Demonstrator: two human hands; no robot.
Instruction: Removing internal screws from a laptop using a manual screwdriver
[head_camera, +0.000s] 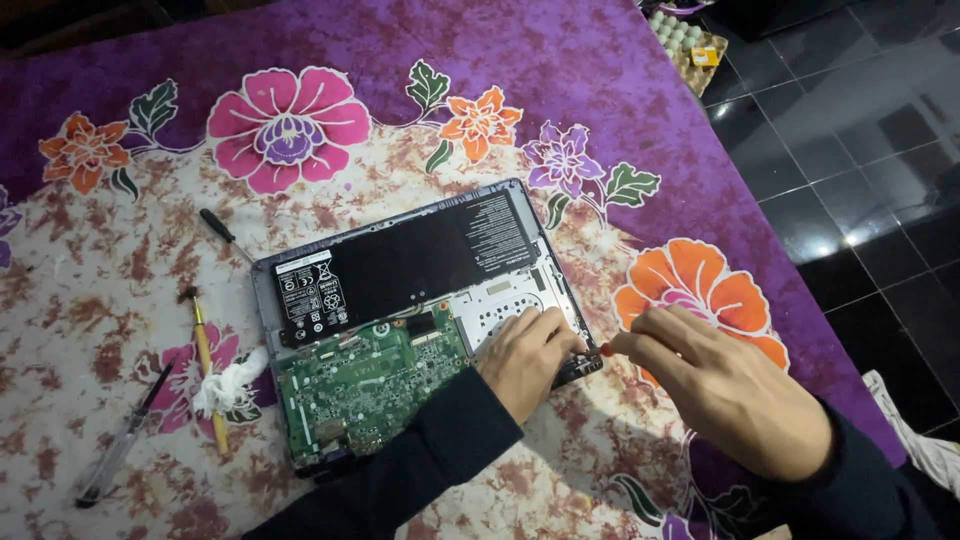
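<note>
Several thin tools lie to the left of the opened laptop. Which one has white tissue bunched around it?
The yellow-handled tool, lying between the black screwdriver and the clear pen. White tissue bunches against its shaft; the others lie bare.

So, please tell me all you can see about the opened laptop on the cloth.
The opened laptop lies flat on the flowered cloth, bottom cover off. A long black battery fills its far side; a green circuit board sits at the near left, a silvery metal plate beside it. The left hand rests on its right corner, where the right hand brings a red-tipped tool.
</note>
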